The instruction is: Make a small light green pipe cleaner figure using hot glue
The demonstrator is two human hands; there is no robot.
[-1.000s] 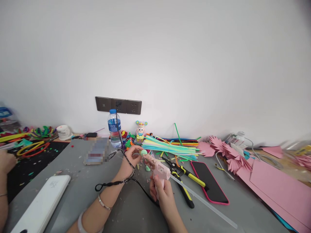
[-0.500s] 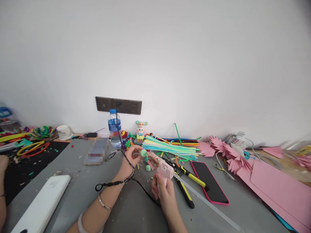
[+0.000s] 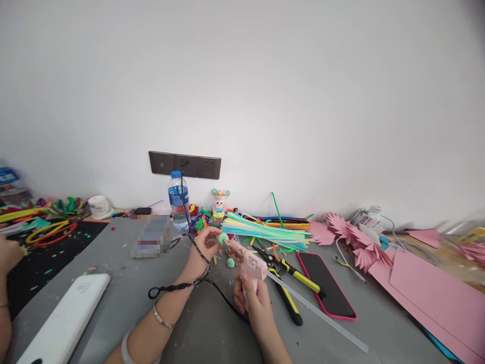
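My left hand (image 3: 207, 247) pinches a small mint-green ball (image 3: 223, 238) between thumb and fingertips, above the grey table mat. Wrapped around its handle, my right hand (image 3: 254, 298) grips a pink glue gun (image 3: 253, 265), whose dirty nozzle points up and left at the ball. Whether the nozzle touches the ball I cannot tell. A long clear glue stick (image 3: 318, 308) juts from the back of the gun. Another mint-green ball (image 3: 231, 263) lies on the mat just below the nozzle. The gun's black cord (image 3: 223, 296) runs past my left forearm.
Pliers with yellow-black handles (image 3: 290, 298) and a pink-edged phone (image 3: 329, 288) lie right. Behind are pipe cleaners (image 3: 269, 232), a small figurine (image 3: 219, 207) and a water bottle (image 3: 178, 202). Pink paper (image 3: 435, 293) and a white device (image 3: 68, 318) flank the mat. Another person's hand (image 3: 9, 255) is at far left.
The glue gun has shifted slightly left and up, its nozzle nearer the ball in my left hand. The ball has turned a little. The other person's hand has come further into view.
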